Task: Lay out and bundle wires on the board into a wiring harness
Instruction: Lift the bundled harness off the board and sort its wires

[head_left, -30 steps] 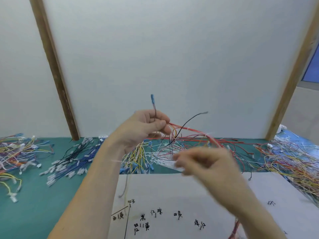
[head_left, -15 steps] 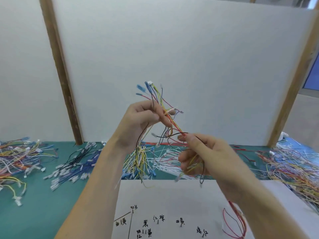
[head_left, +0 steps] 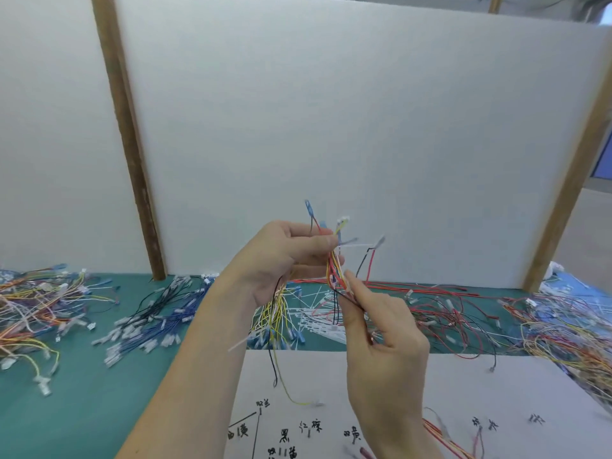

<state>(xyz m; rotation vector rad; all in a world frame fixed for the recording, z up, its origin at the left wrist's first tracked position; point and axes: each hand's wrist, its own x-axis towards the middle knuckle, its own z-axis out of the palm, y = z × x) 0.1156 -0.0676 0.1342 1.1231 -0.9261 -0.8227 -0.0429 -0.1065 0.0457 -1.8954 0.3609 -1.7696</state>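
White partition panels behind; green bench strewn with sorted wire piles (head_left: 149,313). Left hand (head_left: 281,260) pinches the wire bundle (head_left: 336,276) upright, above the white board (head_left: 447,392). Right hand (head_left: 381,329), forefinger extended, grips the trailing ends. Judgement: align connector tips flush before laying down.

I see my left hand (head_left: 281,260) pinching a bunch of coloured wires (head_left: 335,276) above the white board (head_left: 414,385). My right hand (head_left: 384,339) holds the same bunch lower, with the index finger pointing up along it. A yellow wire (head_left: 286,389) hangs to the board. Piles of wires (head_left: 145,323) lie on the green desk (head_left: 82,392).
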